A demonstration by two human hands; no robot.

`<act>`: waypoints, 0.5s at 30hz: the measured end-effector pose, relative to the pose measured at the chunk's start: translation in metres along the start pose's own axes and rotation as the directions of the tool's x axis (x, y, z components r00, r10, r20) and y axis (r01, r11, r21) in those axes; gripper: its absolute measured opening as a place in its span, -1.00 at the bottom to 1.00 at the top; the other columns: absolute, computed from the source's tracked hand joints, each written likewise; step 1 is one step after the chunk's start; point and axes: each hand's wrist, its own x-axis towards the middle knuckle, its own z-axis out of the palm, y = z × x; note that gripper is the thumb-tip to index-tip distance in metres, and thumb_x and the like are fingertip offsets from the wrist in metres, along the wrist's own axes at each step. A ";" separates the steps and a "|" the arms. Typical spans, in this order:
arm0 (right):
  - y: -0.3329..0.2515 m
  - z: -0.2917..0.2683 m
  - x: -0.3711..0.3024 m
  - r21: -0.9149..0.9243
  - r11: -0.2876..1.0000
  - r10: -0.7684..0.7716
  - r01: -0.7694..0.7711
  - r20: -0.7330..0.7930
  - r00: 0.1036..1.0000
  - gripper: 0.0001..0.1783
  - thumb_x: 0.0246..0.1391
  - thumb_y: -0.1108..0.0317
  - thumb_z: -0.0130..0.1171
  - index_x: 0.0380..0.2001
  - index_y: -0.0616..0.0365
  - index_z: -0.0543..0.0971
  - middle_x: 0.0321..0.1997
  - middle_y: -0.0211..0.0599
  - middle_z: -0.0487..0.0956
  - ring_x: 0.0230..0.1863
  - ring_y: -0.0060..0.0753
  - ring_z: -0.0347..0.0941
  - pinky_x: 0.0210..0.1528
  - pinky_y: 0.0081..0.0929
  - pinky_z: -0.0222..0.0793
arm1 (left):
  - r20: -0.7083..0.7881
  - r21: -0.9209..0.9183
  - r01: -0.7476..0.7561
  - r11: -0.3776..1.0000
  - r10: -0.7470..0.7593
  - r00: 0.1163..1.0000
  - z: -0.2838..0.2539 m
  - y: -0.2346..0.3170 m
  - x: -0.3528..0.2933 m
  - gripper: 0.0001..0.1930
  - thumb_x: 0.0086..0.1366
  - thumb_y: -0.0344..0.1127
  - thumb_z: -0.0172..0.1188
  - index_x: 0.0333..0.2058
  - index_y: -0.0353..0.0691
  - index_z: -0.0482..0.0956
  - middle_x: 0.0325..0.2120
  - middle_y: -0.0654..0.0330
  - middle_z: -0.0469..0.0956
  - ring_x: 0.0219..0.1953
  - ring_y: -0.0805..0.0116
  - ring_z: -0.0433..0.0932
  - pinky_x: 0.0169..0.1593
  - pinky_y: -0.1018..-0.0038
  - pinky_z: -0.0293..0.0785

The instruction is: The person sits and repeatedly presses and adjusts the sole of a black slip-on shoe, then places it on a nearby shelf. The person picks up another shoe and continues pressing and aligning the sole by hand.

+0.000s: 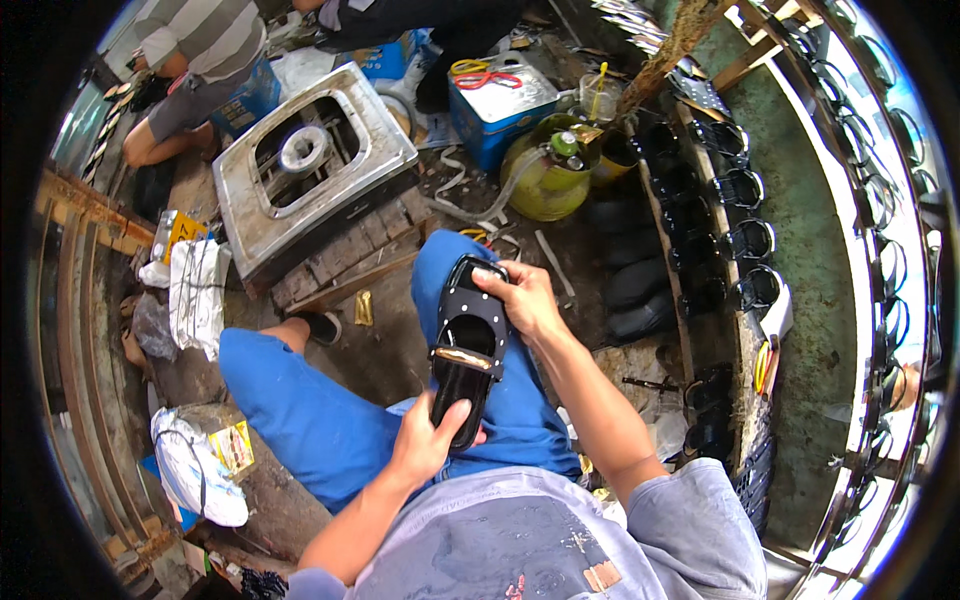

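Over my lap lies a black sandal [472, 330] with small pale studs on its straps and a gold-coloured bar across one of them. At its heel end, my left hand [427, 437] grips the sole, the thumb on the insole and the fingers underneath. My right hand [522, 298] holds the toe end from the right side, its thumb resting on the front strap. The sandal's underside is hidden, and so are most of my left fingers.
A single-burner gas stove [330, 205] stands ahead on wooden slats, near a green gas cylinder [548, 180] with a hose. Beyond is a blue box [500, 105] with scissors on top. Racks of black sandals [740, 190] line the right. Another person [205, 50] sits far left.
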 end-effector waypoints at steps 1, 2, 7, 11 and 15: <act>0.002 0.001 0.000 0.069 0.998 0.002 -0.002 0.003 1.000 -0.76 0.16 0.23 0.48 -0.28 0.19 0.72 -0.40 -0.48 0.69 -0.45 -0.71 0.51 -0.36 -0.63 0.42 | -0.024 -0.037 0.028 0.999 -0.029 0.999 -0.001 -0.005 -0.009 -0.59 0.53 -0.13 0.19 -0.01 -0.45 0.42 -0.24 -0.03 0.67 -0.31 0.23 0.75 -0.24 0.36 0.71; 0.003 0.001 0.002 0.028 1.000 0.004 -0.004 0.000 1.000 -0.75 0.15 0.23 0.48 -0.28 0.21 0.74 -0.39 -0.44 0.71 -0.45 -0.68 0.53 -0.37 -0.61 0.44 | 0.011 -0.068 -0.030 0.997 0.030 0.999 -0.001 -0.010 -0.014 -0.60 0.53 -0.14 0.19 -0.02 -0.45 0.43 -0.23 -0.03 0.67 -0.29 0.23 0.75 -0.22 0.37 0.71; 0.003 0.010 0.003 0.034 0.999 0.012 -0.012 0.002 1.000 -0.73 0.14 0.24 0.48 -0.24 0.23 0.75 -0.38 -0.39 0.73 -0.46 -0.65 0.56 -0.37 -0.58 0.48 | -0.002 -0.073 -0.138 0.988 0.139 0.990 -0.006 -0.019 -0.021 -0.62 0.52 -0.16 0.22 -0.04 -0.45 0.44 -0.23 0.02 0.65 -0.26 0.24 0.75 -0.13 0.40 0.70; -0.012 0.020 -0.002 -0.224 0.969 -0.101 0.100 0.008 0.995 -0.64 0.23 0.14 0.40 -0.16 0.28 0.74 -0.32 -0.37 0.73 -0.34 -0.56 0.59 -0.20 -0.51 0.51 | -0.066 -0.034 -0.090 0.995 0.088 0.994 -0.009 -0.008 -0.022 -0.62 0.51 -0.18 0.24 -0.02 -0.46 0.45 -0.23 0.06 0.62 -0.28 0.29 0.73 -0.14 0.41 0.69; -0.032 0.052 -0.027 -0.109 0.856 -0.507 0.505 0.008 0.862 -0.42 0.43 0.07 0.16 0.32 0.23 0.44 0.14 -0.31 0.58 0.11 -0.51 0.46 0.20 -0.47 0.36 | -0.299 -0.460 -0.419 0.783 0.308 0.903 -0.021 0.009 -0.046 -0.68 0.48 -0.37 0.24 0.10 -0.40 0.46 -0.12 0.07 0.63 -0.20 0.31 0.70 -0.06 0.38 0.72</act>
